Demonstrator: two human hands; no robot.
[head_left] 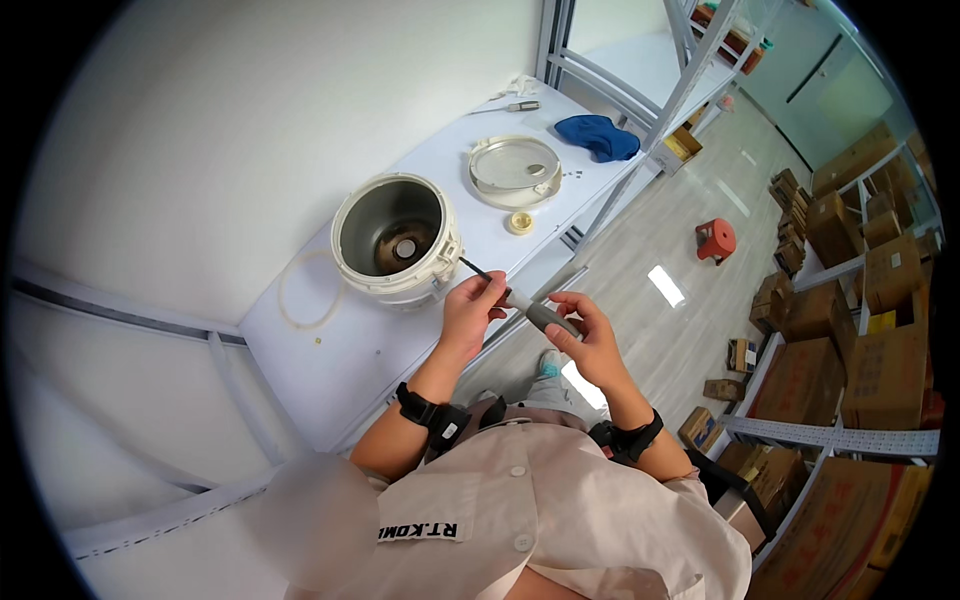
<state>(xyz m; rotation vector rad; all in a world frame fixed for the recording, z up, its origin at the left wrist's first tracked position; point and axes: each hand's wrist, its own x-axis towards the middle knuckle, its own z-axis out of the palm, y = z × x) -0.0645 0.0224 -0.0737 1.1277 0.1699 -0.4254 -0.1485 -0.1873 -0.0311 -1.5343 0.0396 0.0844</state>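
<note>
Left hand [470,310] and right hand [597,345] together on a grey screwdriver [546,319], by the front edge of the bench [335,385].

Pinching the front end between thumb and fingertips with the left; curling loosely round the back of the handle with the right, fingers partly closed. Pointing with the dark shaft [475,267] toward the open cream pot [400,292] on the bench, tip just beside its side, contact hard to tell. Beyond the pot, a round lid [510,165], small yellowish ring [520,223] and blue cloth [598,137].
</note>
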